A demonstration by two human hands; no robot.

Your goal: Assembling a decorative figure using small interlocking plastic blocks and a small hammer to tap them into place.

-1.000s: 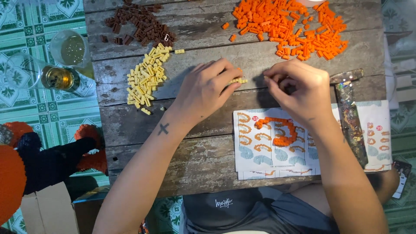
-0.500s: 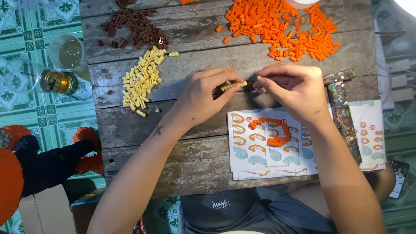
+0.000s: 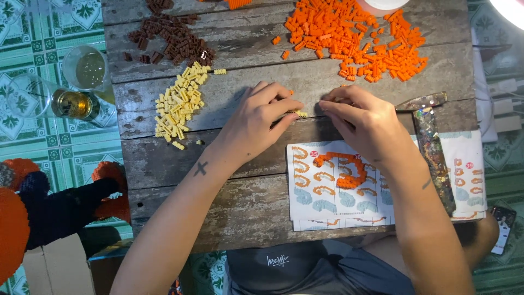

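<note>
— Fingertips hide most of it: what does the left hand (image 3: 256, 121) pinch?

— Small yellow brick (image 3: 301, 113), only its end showing past the thumb and forefinger, low over the worktop (image 3: 240, 213). The right hand (image 3: 367, 121) has its fingers curled together just beside it; whether it grips anything I cannot tell.

— How do the hands lie?

— Both palms down, fingertips nearly meeting at the middle plank, forearms running back toward the body.

— And around them?

— An instruction sheet (image 3: 327, 196) under the right wrist, carrying a curved orange build (image 3: 349, 169). Yellow bricks (image 3: 177, 104) are heaped to the left, the orange pile (image 3: 355, 38) beyond, its top edge cut off, brown bricks (image 3: 169, 35) far left.
</note>
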